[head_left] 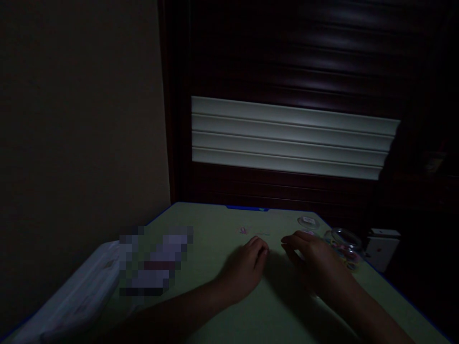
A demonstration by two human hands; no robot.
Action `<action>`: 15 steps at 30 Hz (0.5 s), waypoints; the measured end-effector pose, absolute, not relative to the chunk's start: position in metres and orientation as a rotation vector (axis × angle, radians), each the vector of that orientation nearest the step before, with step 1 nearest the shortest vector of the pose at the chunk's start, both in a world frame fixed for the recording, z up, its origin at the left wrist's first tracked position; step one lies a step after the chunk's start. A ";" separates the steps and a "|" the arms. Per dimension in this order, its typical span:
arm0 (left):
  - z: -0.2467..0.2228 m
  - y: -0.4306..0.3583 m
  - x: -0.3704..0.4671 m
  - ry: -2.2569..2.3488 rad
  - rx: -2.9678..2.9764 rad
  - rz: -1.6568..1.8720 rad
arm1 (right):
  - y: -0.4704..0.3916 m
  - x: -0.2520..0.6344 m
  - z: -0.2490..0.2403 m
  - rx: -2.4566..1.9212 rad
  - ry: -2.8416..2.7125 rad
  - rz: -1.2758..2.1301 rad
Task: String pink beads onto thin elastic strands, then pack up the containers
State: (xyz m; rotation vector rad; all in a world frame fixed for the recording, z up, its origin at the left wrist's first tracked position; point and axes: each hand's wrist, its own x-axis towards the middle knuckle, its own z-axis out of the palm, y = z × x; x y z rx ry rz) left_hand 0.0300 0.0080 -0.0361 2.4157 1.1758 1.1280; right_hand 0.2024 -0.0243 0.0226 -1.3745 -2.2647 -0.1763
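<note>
My left hand (247,270) is closed above the middle of the pale green table (229,315), fingers curled in against the thumb. Whatever it may pinch is too dark and small to make out. Just to its right, a small gap away, my right hand (315,258) hovers with thumb and fingertips drawn together towards the left hand; nothing I can name shows between them. Beyond the left hand lies a small pinkish item (244,230). A clear jar (344,243) holding several coloured rings stands close behind my right hand, and its clear lid (308,222) lies farther back.
At the left edge lies a white plastic-wrapped package (77,286), beside a blurred-out flat item (161,263). A white box (382,248) stands past the table's right edge. Behind the table is a dark slatted door (287,191), with a wall on the left. The room is dim.
</note>
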 end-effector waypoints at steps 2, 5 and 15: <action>-0.036 0.006 0.030 1.135 2.431 1.097 | -0.021 0.204 0.021 -1.389 -2.267 -0.181; -0.034 0.002 0.030 1.105 2.451 1.064 | -0.019 0.204 0.019 -1.395 -2.318 -0.179; -0.028 -0.006 0.030 1.053 2.503 0.997 | -0.023 0.199 0.023 -1.362 -2.506 -0.108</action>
